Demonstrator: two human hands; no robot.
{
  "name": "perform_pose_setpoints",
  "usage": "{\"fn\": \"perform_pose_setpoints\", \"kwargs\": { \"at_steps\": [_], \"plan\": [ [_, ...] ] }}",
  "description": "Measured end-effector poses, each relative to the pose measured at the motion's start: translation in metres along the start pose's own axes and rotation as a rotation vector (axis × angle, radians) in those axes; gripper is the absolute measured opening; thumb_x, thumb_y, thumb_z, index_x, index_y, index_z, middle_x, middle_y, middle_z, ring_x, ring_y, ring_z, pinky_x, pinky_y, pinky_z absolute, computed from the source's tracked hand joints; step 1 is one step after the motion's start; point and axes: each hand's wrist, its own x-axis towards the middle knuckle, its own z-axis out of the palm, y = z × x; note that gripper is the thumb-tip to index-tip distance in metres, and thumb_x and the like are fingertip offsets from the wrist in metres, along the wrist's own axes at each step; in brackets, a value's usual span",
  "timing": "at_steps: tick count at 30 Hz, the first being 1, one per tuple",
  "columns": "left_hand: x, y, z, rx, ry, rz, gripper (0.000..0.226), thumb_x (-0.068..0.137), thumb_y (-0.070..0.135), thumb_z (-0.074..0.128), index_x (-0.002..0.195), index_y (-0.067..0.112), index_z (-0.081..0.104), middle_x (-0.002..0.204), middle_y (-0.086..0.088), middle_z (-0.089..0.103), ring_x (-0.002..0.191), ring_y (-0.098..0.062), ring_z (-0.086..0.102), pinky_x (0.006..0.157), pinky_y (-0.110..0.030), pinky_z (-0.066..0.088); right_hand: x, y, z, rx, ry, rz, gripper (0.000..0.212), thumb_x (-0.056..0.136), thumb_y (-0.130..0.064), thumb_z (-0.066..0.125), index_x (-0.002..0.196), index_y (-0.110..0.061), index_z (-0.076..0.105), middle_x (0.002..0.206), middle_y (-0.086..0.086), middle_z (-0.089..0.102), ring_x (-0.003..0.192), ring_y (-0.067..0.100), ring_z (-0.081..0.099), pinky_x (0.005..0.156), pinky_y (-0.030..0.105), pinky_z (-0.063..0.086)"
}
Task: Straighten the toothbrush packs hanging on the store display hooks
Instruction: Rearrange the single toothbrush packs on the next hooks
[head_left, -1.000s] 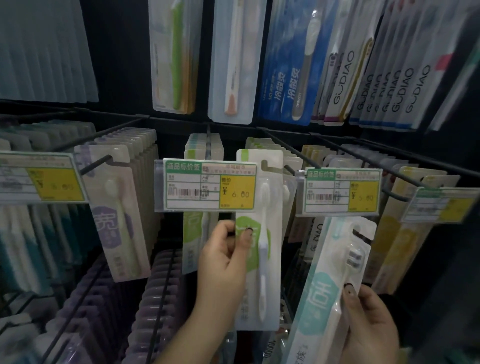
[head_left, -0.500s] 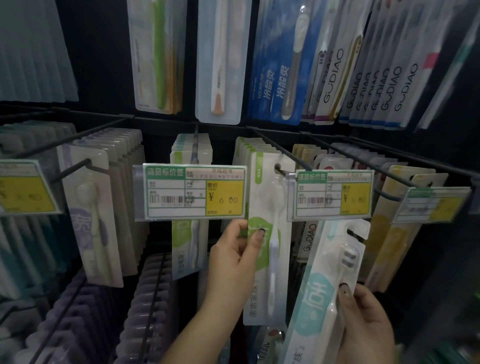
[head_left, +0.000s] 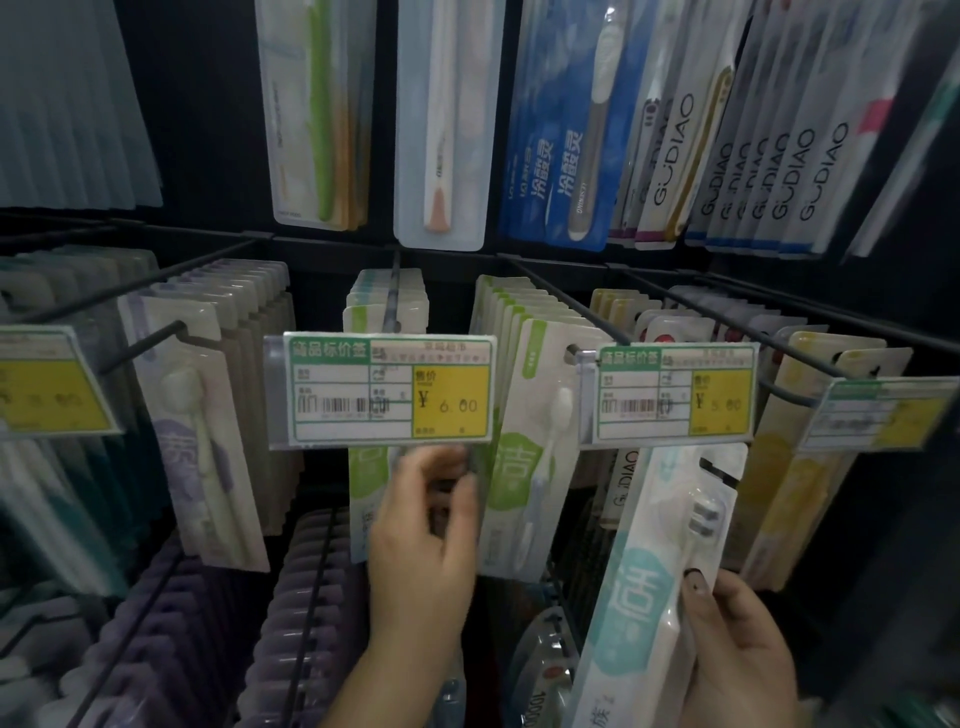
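Toothbrush packs hang in rows on black wire hooks. A tilted white and teal pack (head_left: 654, 566) leans out at the lower right; my right hand (head_left: 737, 649) grips its lower part with the thumb on the front. My left hand (head_left: 423, 535) is raised just under the 6.00 price tag (head_left: 382, 392), blurred, its fingers curled between a green and white pack (head_left: 366, 488) on the middle hook and another green pack (head_left: 524, 467) to its right. Whether it holds either pack cannot be made out.
A purple-print pack (head_left: 200, 441) hangs askew at the front of the left hook. A second price tag (head_left: 672, 395) covers the top of the teal pack. Larger packs (head_left: 561, 145) hang on the row above. Lilac packs (head_left: 291, 623) fill the row below.
My left hand has let go of the front of the right green pack and shifted left and up under the price tag. The view has drifted right. My right hand keeps its grip.
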Motion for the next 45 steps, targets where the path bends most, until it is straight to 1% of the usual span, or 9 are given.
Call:
{"fn": "perform_pose_setpoints", "kwargs": {
  "at_steps": [2, 5, 10, 15, 21, 31, 36, 40, 45],
  "plan": [
    [0.002, -0.005, -0.010, 0.116, 0.177, 0.062, 0.021, 0.084, 0.028, 0.047, 0.104, 0.019, 0.049, 0.101, 0.005, 0.050, 0.093, -0.001, 0.048, 0.083, -0.009, 0.037, 0.002, 0.004, -0.002, -0.027, 0.004, -0.005, 0.030, 0.087, -0.006, 0.057, 0.060, -0.016, 0.066, 0.053, 0.000, 0.067, 0.043, 0.005, 0.059, 0.042, 0.013, 0.047],
    [0.012, -0.013, -0.022, 0.173, 0.290, -0.079, 0.034, 0.085, 0.027, 0.053, 0.113, 0.010, 0.043, 0.111, -0.002, 0.041, 0.102, -0.010, 0.039, 0.088, -0.025, 0.034, 0.000, 0.002, 0.002, -0.037, -0.002, -0.025, 0.022, 0.080, -0.029, 0.067, 0.058, -0.026, 0.069, 0.057, 0.000, 0.069, 0.044, 0.003, 0.059, 0.044, 0.012, 0.048],
    [0.027, -0.023, -0.029, 0.090, 0.198, -0.297, 0.030, 0.089, 0.012, 0.059, 0.117, 0.010, 0.050, 0.111, 0.005, 0.053, 0.104, -0.009, 0.047, 0.087, -0.024, 0.034, -0.001, 0.000, 0.004, -0.016, -0.005, -0.005, 0.021, 0.080, -0.028, 0.069, 0.059, -0.021, 0.069, 0.056, 0.001, 0.068, 0.043, 0.003, 0.059, 0.043, 0.012, 0.048],
    [0.031, -0.027, -0.030, 0.063, 0.159, -0.293, 0.012, 0.091, 0.011, 0.056, 0.101, 0.016, 0.059, 0.088, 0.010, 0.059, 0.080, -0.001, 0.053, 0.070, -0.017, 0.038, -0.003, -0.008, 0.004, -0.039, -0.001, 0.027, 0.020, 0.088, 0.002, 0.051, 0.071, -0.005, 0.058, 0.046, -0.006, 0.064, 0.038, 0.002, 0.056, 0.040, 0.011, 0.045],
    [0.024, -0.029, -0.033, -0.016, 0.125, -0.265, 0.018, 0.094, 0.012, 0.052, 0.081, -0.001, 0.055, 0.073, -0.010, 0.056, 0.064, -0.004, 0.047, 0.056, -0.010, 0.036, 0.000, -0.008, 0.001, -0.048, -0.005, 0.051, 0.018, 0.089, -0.002, 0.052, 0.073, -0.006, 0.059, 0.049, -0.004, 0.065, 0.040, 0.004, 0.057, 0.040, 0.014, 0.047],
    [-0.001, 0.000, -0.047, -0.270, 0.099, -0.287, 0.018, 0.081, 0.029, 0.050, 0.074, 0.039, 0.065, 0.074, 0.011, 0.066, 0.068, 0.001, 0.059, 0.063, -0.014, 0.047, 0.015, -0.007, 0.007, -0.078, -0.042, 0.077, 0.018, 0.088, -0.011, 0.056, 0.072, -0.012, 0.063, 0.056, 0.001, 0.067, 0.057, 0.021, 0.059, 0.060, 0.035, 0.048],
    [-0.011, 0.007, -0.056, -0.327, 0.100, -0.327, 0.021, 0.076, 0.026, 0.051, 0.068, 0.037, 0.067, 0.066, 0.011, 0.066, 0.063, 0.001, 0.059, 0.060, -0.013, 0.048, 0.021, -0.009, 0.019, 0.008, -0.102, 0.069, 0.020, 0.088, -0.017, 0.057, 0.068, -0.015, 0.064, 0.060, 0.001, 0.066, 0.051, 0.011, 0.060, 0.047, 0.023, 0.051],
    [-0.019, 0.015, -0.059, -0.284, 0.123, -0.280, 0.028, 0.076, 0.023, 0.052, 0.069, 0.047, 0.066, 0.066, 0.017, 0.068, 0.059, 0.005, 0.060, 0.056, -0.009, 0.048, 0.025, -0.016, 0.024, 0.009, -0.184, 0.006, 0.056, 0.043, -0.065, 0.078, 0.073, -0.019, 0.067, 0.068, 0.001, 0.068, 0.058, 0.011, 0.064, 0.051, 0.024, 0.053],
    [-0.025, 0.018, -0.060, -0.292, 0.147, -0.211, 0.006, 0.076, 0.049, 0.060, 0.075, 0.047, 0.066, 0.069, 0.017, 0.069, 0.058, 0.003, 0.061, 0.054, -0.010, 0.048, 0.032, -0.018, 0.024, 0.053, -0.212, -0.047, 0.058, 0.039, -0.068, 0.080, 0.071, -0.021, 0.068, 0.068, 0.000, 0.068, 0.059, 0.011, 0.064, 0.052, 0.023, 0.054]
  ]
}}
